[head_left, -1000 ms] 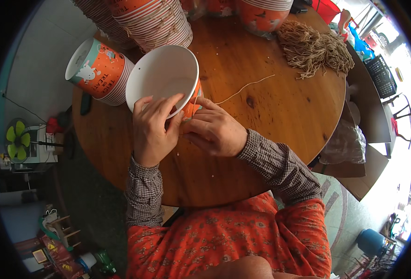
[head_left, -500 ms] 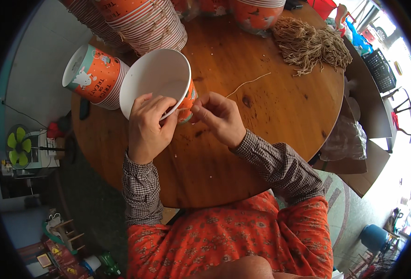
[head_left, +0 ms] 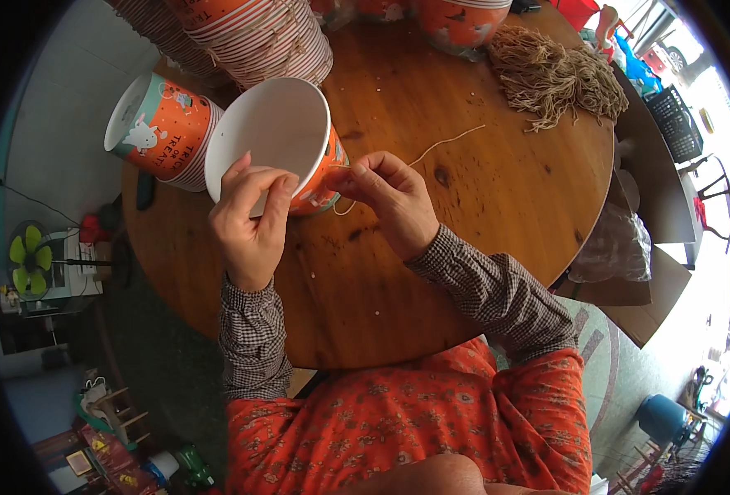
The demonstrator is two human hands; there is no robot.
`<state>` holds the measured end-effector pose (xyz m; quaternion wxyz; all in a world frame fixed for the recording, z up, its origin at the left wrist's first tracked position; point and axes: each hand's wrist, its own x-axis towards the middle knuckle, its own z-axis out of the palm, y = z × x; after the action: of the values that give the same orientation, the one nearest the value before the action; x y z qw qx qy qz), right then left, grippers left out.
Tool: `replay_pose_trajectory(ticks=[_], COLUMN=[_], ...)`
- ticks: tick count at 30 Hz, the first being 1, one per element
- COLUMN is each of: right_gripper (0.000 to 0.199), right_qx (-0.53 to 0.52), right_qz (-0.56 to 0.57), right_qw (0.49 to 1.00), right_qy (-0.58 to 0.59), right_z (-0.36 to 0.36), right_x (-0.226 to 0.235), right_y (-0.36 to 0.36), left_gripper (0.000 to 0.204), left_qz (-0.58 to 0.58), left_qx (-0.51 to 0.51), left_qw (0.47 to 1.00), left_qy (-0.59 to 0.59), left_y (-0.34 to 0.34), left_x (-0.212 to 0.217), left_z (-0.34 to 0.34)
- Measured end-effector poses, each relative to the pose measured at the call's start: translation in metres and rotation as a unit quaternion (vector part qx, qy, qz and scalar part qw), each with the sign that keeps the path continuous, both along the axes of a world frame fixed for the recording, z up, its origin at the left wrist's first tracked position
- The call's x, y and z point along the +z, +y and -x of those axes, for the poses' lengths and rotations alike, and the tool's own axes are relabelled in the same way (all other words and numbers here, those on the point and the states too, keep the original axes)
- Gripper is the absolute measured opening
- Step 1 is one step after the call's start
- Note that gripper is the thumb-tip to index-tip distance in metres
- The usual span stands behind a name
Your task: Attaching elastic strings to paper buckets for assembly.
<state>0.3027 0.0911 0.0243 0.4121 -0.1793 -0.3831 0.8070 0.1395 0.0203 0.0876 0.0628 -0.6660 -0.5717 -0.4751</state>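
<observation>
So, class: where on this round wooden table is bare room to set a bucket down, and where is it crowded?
Bare wood lies between the right hand and the table edge, and near the person. Crowded: stacked buckets along the far rim, string bundle far right, lying bucket left.

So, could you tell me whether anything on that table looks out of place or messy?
Nothing looks damaged. The twine bundle is tangled and frayed, one loose string trails across the round table, and small crumbs dot the wood.
</observation>
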Motion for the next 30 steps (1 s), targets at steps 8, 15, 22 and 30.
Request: replay_pose_trajectory(ticks=[8,15,22,30], right_gripper=[0.014,0.014,0.014,0.014], right_qx=[-0.004,-0.006,-0.005,0.0], right_qz=[0.044,0.053,0.067,0.068], right_qw=[0.999,0.999,0.998,0.998], right_qy=[0.019,0.011,-0.006,0.012], right_z=[0.002,0.003,0.005,0.006], right_x=[-0.006,-0.006,-0.007,-0.003], right_y=[0.006,0.007,0.007,0.006], left_gripper=[0.012,0.025,0.027,0.027], left_qz=[0.013,0.107,0.115,0.119], left_qx=[-0.129,0.049,0.059,0.051], left_qw=[0.991,0.99,0.985,0.986], left_qy=[-0.045,0.082,0.118,0.103], left_y=[-0.016,-0.001,0.001,0.0], left_x=[0.021,0.008,0.001,0.003], left_z=[-0.007,-0.017,-0.016,-0.019])
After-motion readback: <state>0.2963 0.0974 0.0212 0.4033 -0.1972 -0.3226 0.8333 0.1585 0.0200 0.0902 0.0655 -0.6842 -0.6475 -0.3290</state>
